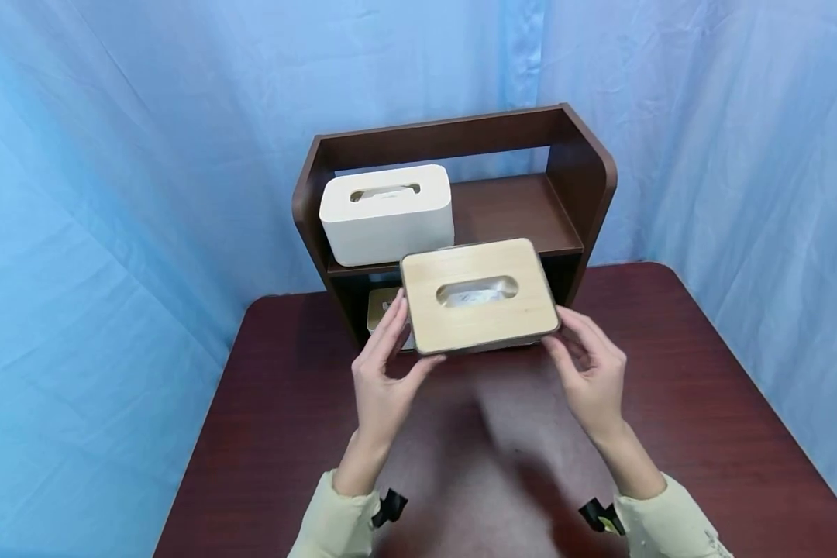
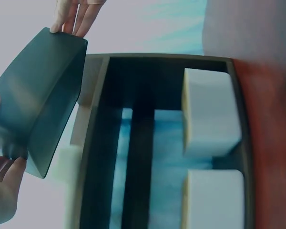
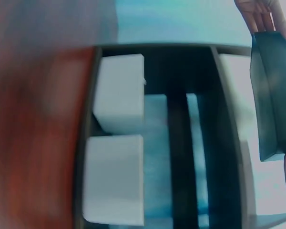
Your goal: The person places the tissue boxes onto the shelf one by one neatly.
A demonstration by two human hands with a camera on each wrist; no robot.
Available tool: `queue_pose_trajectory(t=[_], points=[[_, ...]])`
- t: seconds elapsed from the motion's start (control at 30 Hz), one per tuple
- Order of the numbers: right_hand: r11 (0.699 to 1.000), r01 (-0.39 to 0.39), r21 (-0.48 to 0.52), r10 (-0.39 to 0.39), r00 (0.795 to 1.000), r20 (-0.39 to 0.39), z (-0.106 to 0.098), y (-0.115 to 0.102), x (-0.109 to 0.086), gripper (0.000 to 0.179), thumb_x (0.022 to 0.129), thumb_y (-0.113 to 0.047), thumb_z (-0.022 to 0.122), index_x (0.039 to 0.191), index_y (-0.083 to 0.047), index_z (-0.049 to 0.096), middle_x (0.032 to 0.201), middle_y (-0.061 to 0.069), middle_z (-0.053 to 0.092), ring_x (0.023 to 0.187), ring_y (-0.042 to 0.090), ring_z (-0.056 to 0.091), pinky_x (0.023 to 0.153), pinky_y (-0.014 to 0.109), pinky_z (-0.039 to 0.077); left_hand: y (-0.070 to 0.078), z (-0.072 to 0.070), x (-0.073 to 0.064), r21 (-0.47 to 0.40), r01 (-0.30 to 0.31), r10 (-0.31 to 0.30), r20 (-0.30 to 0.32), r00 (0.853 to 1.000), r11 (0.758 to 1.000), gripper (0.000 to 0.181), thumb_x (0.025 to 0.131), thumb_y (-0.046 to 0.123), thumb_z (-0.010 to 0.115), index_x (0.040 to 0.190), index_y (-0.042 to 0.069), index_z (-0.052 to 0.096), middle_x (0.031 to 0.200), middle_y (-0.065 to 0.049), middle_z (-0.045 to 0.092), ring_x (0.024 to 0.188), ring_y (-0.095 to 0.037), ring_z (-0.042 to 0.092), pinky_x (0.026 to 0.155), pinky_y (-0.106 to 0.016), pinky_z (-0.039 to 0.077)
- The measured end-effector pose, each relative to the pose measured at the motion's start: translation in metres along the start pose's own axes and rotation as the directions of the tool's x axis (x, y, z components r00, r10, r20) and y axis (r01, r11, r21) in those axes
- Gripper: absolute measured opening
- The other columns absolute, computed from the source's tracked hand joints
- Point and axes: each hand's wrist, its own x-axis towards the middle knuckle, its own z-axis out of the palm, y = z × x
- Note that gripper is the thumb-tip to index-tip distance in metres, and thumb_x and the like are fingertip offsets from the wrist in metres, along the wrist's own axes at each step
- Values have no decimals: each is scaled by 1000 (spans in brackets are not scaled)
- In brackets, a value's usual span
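Note:
Both hands hold up a tissue box (image 1: 425, 310) with a pale wood lid, an oval slot and dark sides. My left hand (image 1: 385, 380) grips its left end, thumb at the lower front corner. The right hand (image 1: 591, 372) pinches the right front corner between thumb and fingers. Through the slot, something pale and crumpled shows. In the left wrist view the dark body (image 2: 43, 90) of the box appears at the upper left, between the two hands. The held box overlaps the front of a brown shelf (image 1: 579, 147) in the head view.
A white tissue box (image 1: 390, 232) stands on the left of the upper shelf. Below sit two white boxes; one white box (image 3: 117, 181) shows plainly in the right wrist view. The shelf stands at the back of a dark red table (image 1: 272, 434), with blue curtains (image 1: 111, 194) around.

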Motion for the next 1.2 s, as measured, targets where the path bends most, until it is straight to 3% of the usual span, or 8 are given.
queue_pose_trajectory(t=[0.17,0.27,0.53,0.73,0.9,1.1,1.2], points=[[1000,-16,4,16,997,-73,-14,0,22,39,82,24,62,120,15,64,114,-2,69,102,7,70,87,18,58,2,25,25,-13,-58,58,4,998,998,72,76,8,85,142,6,55,149,-8,54,126,-22,62,97,-30,56],[999,-28,-25,25,994,-110,-21,1,34,37,85,18,63,121,11,65,113,-2,70,103,7,70,89,18,57,2,39,37,-34,-61,62,13,998,998,69,78,11,84,141,6,56,147,-9,55,127,-21,61,95,-32,58],[987,-82,-135,56,980,-189,-32,16,54,32,89,5,69,121,3,69,114,-1,72,101,1,70,86,13,56,-7,70,60,-86,40,-37,39,999,995,63,81,14,81,139,5,58,146,-9,56,133,-17,56,96,-28,56],[973,-156,-168,113,964,-240,-34,31,62,30,88,0,72,118,3,70,110,2,73,94,-3,69,81,8,55,-15,83,69,-58,67,-65,45,997,996,58,85,18,78,138,5,58,143,-12,58,132,-18,56,95,-25,56],[965,-215,-151,169,948,-271,-32,39,64,27,88,-3,73,111,5,63,109,-2,73,99,-1,69,83,9,55,-22,89,69,-18,110,-109,39,993,994,54,87,19,76,137,5,60,141,-11,60,130,-20,59,93,-23,57],[973,-186,-135,146,953,-264,-24,42,65,30,90,-1,70,118,4,62,115,0,70,107,5,67,88,13,55,-19,95,77,53,117,-118,5,993,992,40,86,20,77,118,2,59,119,-13,59,113,-22,62,87,-19,58],[976,-166,-140,128,960,-248,-20,40,65,35,90,3,67,125,6,62,120,-2,63,112,10,64,93,16,55,-16,95,79,107,111,-114,22,993,988,38,88,19,75,118,2,58,116,-14,58,113,-23,62,87,-20,59]])
